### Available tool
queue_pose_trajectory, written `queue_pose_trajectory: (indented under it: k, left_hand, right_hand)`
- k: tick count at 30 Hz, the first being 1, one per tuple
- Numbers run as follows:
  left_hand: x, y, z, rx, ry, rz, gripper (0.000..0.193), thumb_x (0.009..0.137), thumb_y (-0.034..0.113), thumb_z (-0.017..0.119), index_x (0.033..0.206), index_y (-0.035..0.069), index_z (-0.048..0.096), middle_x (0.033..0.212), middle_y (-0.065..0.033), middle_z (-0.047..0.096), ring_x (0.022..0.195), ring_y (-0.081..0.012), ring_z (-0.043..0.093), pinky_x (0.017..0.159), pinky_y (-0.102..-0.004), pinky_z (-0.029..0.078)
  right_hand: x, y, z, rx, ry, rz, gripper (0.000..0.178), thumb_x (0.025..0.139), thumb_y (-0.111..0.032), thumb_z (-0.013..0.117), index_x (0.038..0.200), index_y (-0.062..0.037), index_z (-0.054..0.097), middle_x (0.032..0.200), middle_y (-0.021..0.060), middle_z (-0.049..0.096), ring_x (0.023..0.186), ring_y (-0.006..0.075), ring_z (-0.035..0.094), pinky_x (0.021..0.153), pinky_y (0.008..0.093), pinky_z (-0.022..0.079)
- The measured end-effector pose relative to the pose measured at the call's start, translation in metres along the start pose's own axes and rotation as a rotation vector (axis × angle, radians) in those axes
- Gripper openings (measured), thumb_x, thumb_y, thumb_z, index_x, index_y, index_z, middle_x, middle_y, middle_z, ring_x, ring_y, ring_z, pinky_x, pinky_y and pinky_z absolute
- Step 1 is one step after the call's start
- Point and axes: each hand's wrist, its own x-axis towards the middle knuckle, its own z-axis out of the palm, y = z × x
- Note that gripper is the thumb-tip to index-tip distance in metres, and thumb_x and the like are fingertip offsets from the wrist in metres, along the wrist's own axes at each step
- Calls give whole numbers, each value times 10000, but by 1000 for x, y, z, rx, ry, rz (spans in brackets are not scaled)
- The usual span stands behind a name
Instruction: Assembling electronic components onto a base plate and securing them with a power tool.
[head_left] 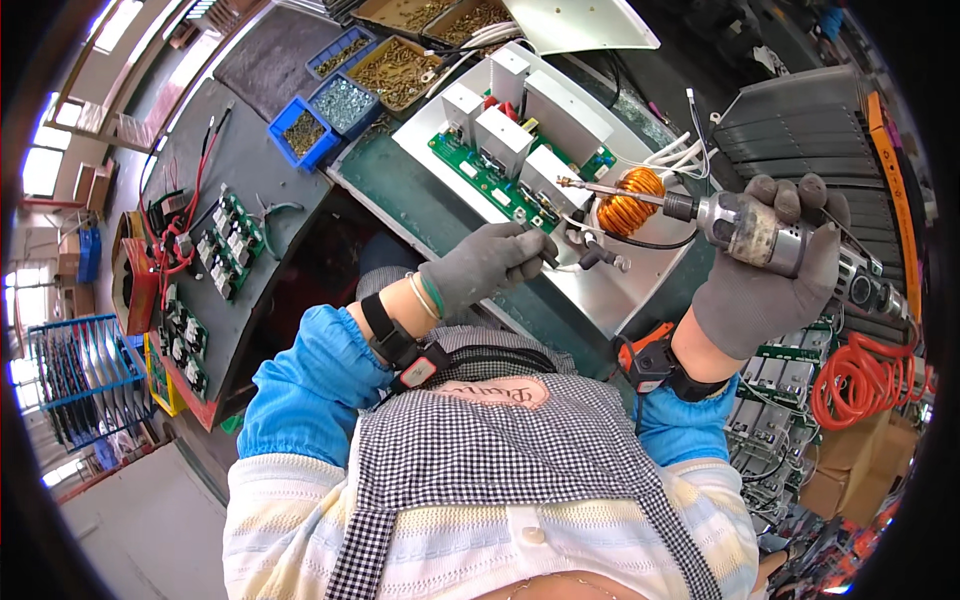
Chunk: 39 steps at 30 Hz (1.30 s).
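My right hand [768,270], in a grey glove, is wrapped round a pneumatic screwdriver [750,232]. Its long bit [610,190] points left across an orange copper-wound toroid coil [628,205], with a small brass-coloured piece at the tip. My left hand [492,265], gloved too, is closed in a pinch at the near edge of a green circuit board [490,185]; what lies between its fingertips is too small to make out. Beside those fingers are black cable ends with metal lugs [605,257]. The board carries several silver heatsinks [565,120] and sits on a metal base plate [610,295].
Blue bins [303,135] and brown trays of small fasteners stand at the far left. More circuit boards [230,245] and pliers [277,222] lie on the left bench. A red coiled hose [862,380] hangs at right, near stacked boards. An orange-black tool [648,355] is by my right wrist.
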Motion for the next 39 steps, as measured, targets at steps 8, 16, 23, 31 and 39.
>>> queue_pose_trajectory:
  k: [8, 16, 23, 31, 39]
  left_hand:
    - [4, 26, 12, 627, -16, -125, 311, 931, 314, 506, 920, 27, 626, 666, 19, 496, 612, -97, 458, 587, -253, 406]
    - [7, 32, 8, 657, 11, -151, 356, 937, 358, 509, 955, 44, 676, 679, 0, 542, 652, -112, 500, 619, -272, 432]
    - [14, 21, 4, 732, 4, -90, 362, 924, 382, 509, 880, 66, 679, 666, -3, 564, 596, -114, 500, 573, -283, 426]
    - [13, 6, 3, 630, 22, 98, 352, 918, 366, 532, 897, 50, 686, 699, -26, 607, 628, -134, 535, 622, -276, 445]
    - [22, -7, 11, 311, 172, -94, 314, 902, 310, 585, 886, 12, 680, 721, -44, 625, 651, -131, 550, 623, -274, 444]
  right_hand:
    - [-6, 4, 10, -54, -122, 57, 320, 868, -161, 573, 1168, -65, 517, 1005, 106, 588, 806, 172, 589, 806, 394, 472]
    - [-27, 21, 11, -164, -104, 171, 352, 805, -20, 583, 1149, -31, 509, 959, 126, 592, 778, 176, 594, 718, 341, 515]
    - [-38, 38, 9, -264, -149, 203, 368, 784, 63, 583, 1128, -21, 485, 988, 145, 589, 819, 182, 602, 766, 334, 520]
    - [-41, 39, 18, -287, -303, 207, 392, 764, 65, 647, 1117, -24, 502, 997, 144, 601, 836, 173, 611, 720, 303, 533]
    - [-19, 60, 39, -478, -423, 296, 335, 748, -16, 693, 1048, 0, 545, 920, 75, 623, 793, 115, 602, 715, 242, 512]
